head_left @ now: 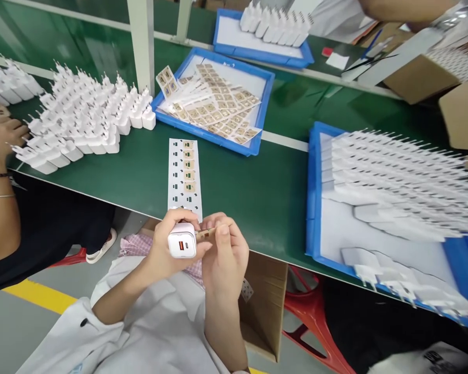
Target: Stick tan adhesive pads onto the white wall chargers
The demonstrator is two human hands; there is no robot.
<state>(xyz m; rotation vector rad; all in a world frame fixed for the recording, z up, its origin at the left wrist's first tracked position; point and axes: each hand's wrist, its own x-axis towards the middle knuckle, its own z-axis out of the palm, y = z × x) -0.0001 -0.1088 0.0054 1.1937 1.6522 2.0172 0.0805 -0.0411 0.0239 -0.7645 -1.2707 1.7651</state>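
My left hand (164, 246) is closed around a white USB charger (182, 241), its end with an orange port and a smaller port facing up at me. Pinched in the fingers of my right hand (226, 249) is a small tan sticker (205, 234), held against the charger's right side. Both hands are just over the front edge of the table. Beyond them lies a white sticker sheet (184, 171), with several tan stickers left in its right column and small dark cut-outs beside them.
Many white chargers (86, 114) stand in rows at left, near a co-worker's hand (2, 132). A blue tray (253, 143) holds sticker sheets; another blue tray (315, 197) at right holds rows of chargers. A further tray (226, 39) stands behind. A cardboard box (265, 306) sits below the edge.
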